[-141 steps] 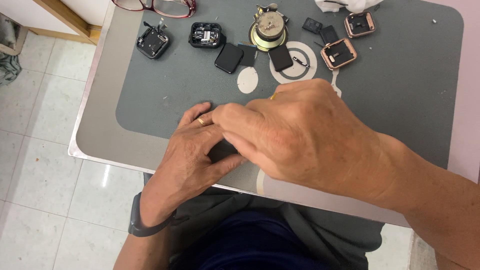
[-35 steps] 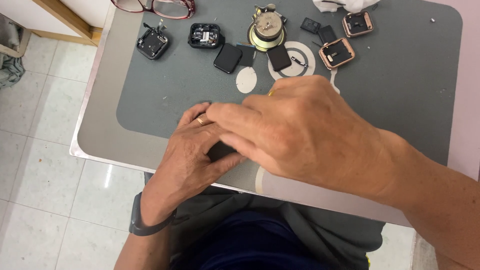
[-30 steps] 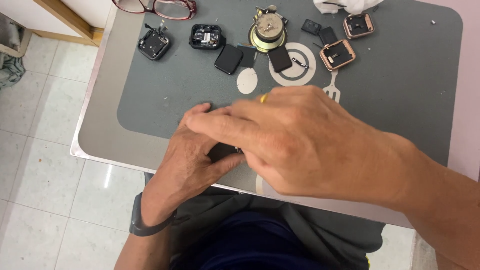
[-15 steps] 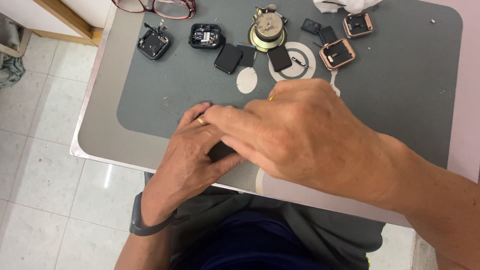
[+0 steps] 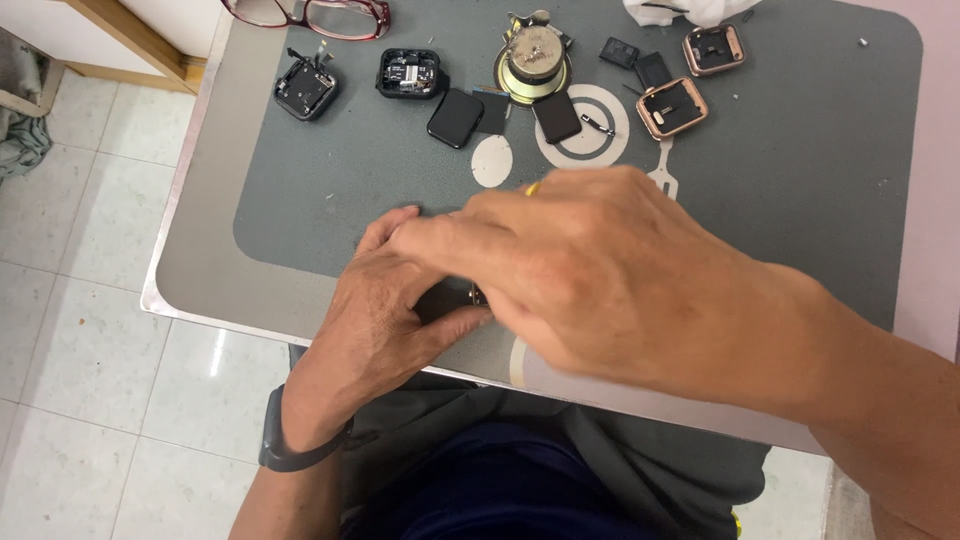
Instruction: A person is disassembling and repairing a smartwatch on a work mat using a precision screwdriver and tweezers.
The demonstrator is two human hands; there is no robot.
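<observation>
A small dark object (image 5: 452, 298), flat and black from the little that shows, sits at the near edge of the grey mat on the bench (image 5: 200, 270), roughly at 6 o'clock from the round brass-coloured part farther back. It is pinched in the left hand (image 5: 385, 310), whose thumb runs under its near side, and the right hand (image 5: 600, 280) lies across it from 3 o'clock, covering most of it. A tiny metal bit shows at its right end; it may be a watch body, though too little is visible to be sure.
</observation>
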